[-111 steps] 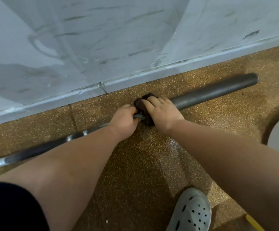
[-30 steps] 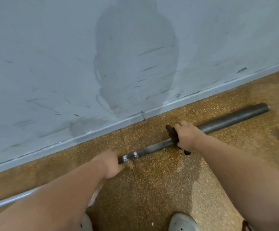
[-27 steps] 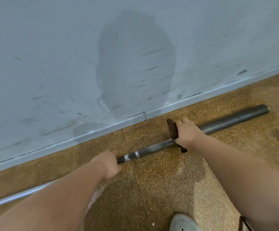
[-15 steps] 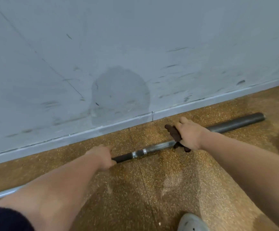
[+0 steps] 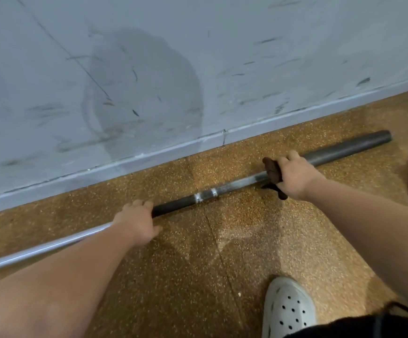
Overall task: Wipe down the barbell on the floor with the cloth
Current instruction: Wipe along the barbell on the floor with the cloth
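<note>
My right hand (image 5: 295, 178) is curled tight round the dark brown cloth (image 5: 272, 168), which is wrapped over the barbell (image 5: 237, 185) where the thin shaft meets the thicker end sleeve (image 5: 351, 148). A loose tail of cloth hangs below my knuckles and touches the floor (image 5: 222, 264). My left hand (image 5: 138, 222) sits well apart along the shaft, its fingers hooked over the top of the bar and its thumb splayed on the near side, pinning the bar down. The barbell lies flat on the speckled brown floor, running just beside the foot of the grey wall (image 5: 198, 69).

I judge this to be mid-wipe on the shaft section between my 2 hands. The next move calls for sliding the wrapped cloth along the bar while the left hand stops it from rolling, and the sleeve beyond my right hand looks yet to be done.

I can read no brand, label or writing anywhere. The only markings are 2 bright rings (image 5: 206, 195) on the shaft. My white perforated shoe (image 5: 287, 306) shows no logo either.
</note>
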